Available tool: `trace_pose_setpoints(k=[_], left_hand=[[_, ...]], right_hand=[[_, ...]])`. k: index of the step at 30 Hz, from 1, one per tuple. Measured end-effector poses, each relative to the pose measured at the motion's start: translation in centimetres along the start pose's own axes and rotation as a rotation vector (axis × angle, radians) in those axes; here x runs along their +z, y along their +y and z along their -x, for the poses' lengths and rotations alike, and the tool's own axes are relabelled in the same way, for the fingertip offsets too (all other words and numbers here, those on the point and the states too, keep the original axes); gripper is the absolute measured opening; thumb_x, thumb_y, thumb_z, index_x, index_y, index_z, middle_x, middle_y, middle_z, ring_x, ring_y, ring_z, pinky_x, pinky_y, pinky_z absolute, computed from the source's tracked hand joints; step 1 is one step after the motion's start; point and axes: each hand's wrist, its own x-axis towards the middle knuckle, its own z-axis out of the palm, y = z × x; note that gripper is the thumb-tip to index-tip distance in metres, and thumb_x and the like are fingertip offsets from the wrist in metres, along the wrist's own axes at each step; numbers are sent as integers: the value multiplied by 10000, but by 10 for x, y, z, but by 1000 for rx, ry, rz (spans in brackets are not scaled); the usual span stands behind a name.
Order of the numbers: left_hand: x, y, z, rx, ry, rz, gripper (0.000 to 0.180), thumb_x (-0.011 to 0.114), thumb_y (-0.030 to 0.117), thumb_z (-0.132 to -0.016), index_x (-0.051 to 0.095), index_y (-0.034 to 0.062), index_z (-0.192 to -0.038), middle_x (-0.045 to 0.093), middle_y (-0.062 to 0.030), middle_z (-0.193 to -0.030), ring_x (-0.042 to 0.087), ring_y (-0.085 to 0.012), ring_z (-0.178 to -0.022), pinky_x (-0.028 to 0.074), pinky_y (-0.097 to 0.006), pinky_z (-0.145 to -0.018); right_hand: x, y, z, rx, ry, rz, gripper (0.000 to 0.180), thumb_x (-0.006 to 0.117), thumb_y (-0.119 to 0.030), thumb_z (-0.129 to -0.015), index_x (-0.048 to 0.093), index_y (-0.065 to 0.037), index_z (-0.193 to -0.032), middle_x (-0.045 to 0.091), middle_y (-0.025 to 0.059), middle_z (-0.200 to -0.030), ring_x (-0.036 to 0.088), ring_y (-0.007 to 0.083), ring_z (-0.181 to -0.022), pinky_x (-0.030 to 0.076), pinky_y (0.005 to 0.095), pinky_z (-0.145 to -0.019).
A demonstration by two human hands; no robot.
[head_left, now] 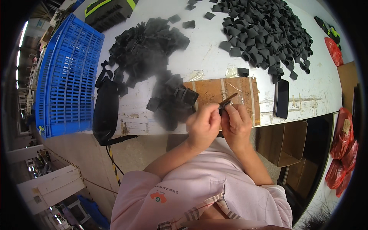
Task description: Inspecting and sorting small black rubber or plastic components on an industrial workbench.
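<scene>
My left hand (205,124) and my right hand (237,124) meet fingertip to fingertip over the near edge of a brown board (211,89). Both are closed in a pinch. A thin brown, pointed piece (231,98) sticks up from between them, with something small and dark at its lower end. A bit of shiny metal shows by the right fingertips; its kind is too small to make out. Left of my hands, a heap of flat black fabric pieces (168,99) reaches the board's edge. One small black folded loop (243,72) lies just beyond the board.
A larger pile of black loops (264,34) covers the far right. More black pieces (145,46) lie far left, near a blue plastic crate (69,76) and a black pouch (105,115). A phone (281,99) rests right of the board. Red bags (342,134) hang at the right.
</scene>
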Motion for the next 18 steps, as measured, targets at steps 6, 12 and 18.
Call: trace_pose_setpoints(k=[6,12,18], left_hand=[[-23,8,-28,-979,-317,1267,133,535,-62,-757,502,-4,-873,528,-39,-707,334,-14,-426,239,-175,-375],[-2,16,-20,-286,-69,526,150,520,-76,-757,503,-38,-901,528,-41,-715,377,-26,-432,294,-181,-385],[-24,24,-61,-840,-319,1631,210,412,-72,-795,446,-41,-999,565,-174,-796,321,-41,-323,234,-195,-306]], right_hand=[[-10,4,-6,546,5,-624,92,592,39,-717,589,8,-803,509,23,-662,509,119,-545,393,233,-464],[-16,8,-8,911,-330,-1692,146,561,-154,-850,551,-27,-778,415,-53,-606,329,40,-514,277,201,-447],[-50,-15,-63,649,-388,-1124,220,544,-246,-869,526,-69,-738,422,-67,-623,339,17,-542,261,170,-467]])
